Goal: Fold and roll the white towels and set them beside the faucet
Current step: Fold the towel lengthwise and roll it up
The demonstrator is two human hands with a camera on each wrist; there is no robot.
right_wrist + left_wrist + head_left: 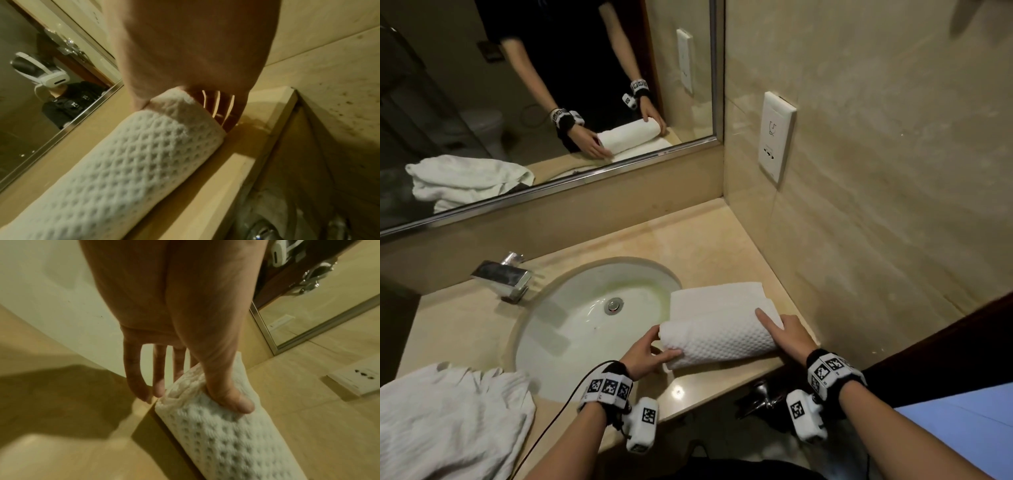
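Now both hands bracket the white waffle-weave towel (717, 337), half rolled on the beige stone counter (709, 240) right of the oval white sink (592, 308). Left hand (645, 353) has its thumb pressed on the roll's end, fingers straight alongside; right hand (787, 334) lies over the other end, index finger extended. Risk: uneven pressure could skew the roll, or the flat tail overhanging the basin could sag in. Crumpled white towel (448, 421) waits; chrome faucet (505, 275) sits well apart.
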